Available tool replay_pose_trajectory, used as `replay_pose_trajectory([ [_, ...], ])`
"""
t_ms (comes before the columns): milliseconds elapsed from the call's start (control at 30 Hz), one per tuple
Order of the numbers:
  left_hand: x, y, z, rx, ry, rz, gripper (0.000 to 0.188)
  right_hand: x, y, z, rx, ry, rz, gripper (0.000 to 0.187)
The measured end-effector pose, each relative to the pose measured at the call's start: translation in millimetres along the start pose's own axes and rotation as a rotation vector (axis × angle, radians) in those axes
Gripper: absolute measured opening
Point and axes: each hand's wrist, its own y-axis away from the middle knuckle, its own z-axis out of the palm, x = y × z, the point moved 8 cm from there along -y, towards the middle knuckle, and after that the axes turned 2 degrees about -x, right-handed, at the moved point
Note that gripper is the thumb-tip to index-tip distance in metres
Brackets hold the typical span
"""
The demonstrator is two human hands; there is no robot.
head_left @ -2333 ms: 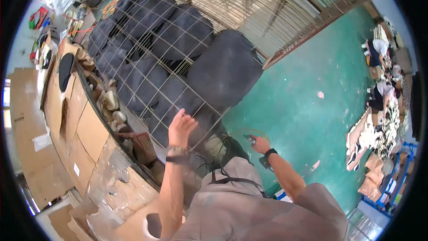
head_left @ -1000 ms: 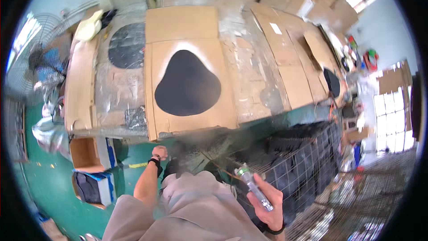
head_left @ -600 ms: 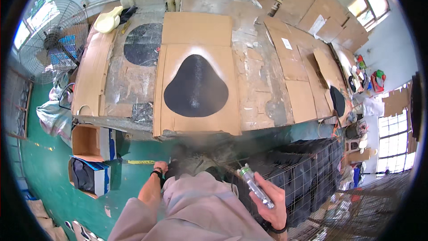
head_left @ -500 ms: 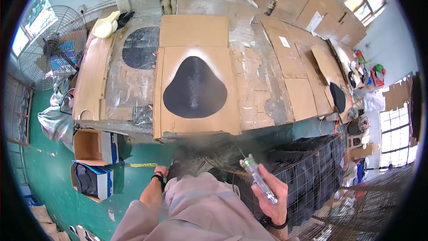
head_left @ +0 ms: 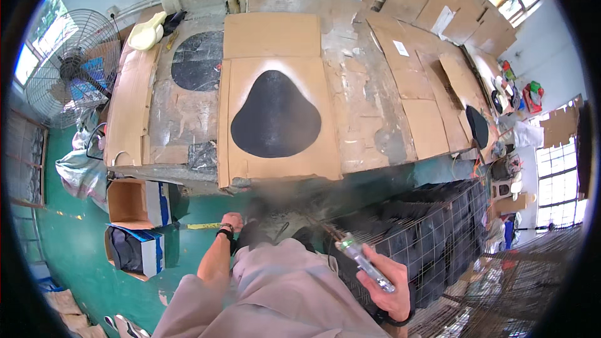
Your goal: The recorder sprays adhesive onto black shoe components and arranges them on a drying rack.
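My right hand is closed around a silvery tube-shaped tool with a green band at its front end. It hovers off the near side of the bench, above a wire rack. My left hand is held low by my body with its fingers curled in; whatever it may hold is hidden. On the bench in front of me, a black rounded-triangular sheet lies flat on a cardboard sheet. White overspray rims the sheet's narrow far end. Neither hand touches the sheet.
Dark panels fill the wire rack at lower right. Two open boxes stand on the green floor at left, beside a large fan. A second black sheet and a pale yellow scoop-shaped item lie on the bench's left.
The whitish speckled streak down the middle of the black sheet has faded to nearly plain black. My right hand with the tool has moved slightly down and right; the view has shifted slightly.
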Motion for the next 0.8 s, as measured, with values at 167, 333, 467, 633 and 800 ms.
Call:
replay_pose_trajectory([
  [167, -4.5, -10.8, 5.5, -0.080, -0.112, 0.055, 0.020, -26.6, -27.7, 18.7, 0.004, -0.028, -0.180, 0.068],
  [333, -6.2, 2.7, -7.3, -0.010, 0.038, 0.011, 0.021, -24.7, -55.9, 19.6, 0.133, 0.014, -0.202, 0.064],
  [467, -9.8, 11.4, -21.4, 0.051, 0.040, -0.041, 0.018, -20.7, -66.5, 14.5, 0.221, 0.037, -0.231, 0.061],
  [633, -20.9, 7.2, -25.4, 0.055, 0.013, -0.046, 0.025, -11.7, -63.5, 4.9, 0.205, 0.112, -0.167, 0.059],
  [800, -25.2, 8.7, -17.5, 0.061, -0.018, -0.085, 0.023, -11.1, -53.9, 1.0, 0.189, 0.164, -0.114, 0.058],
])
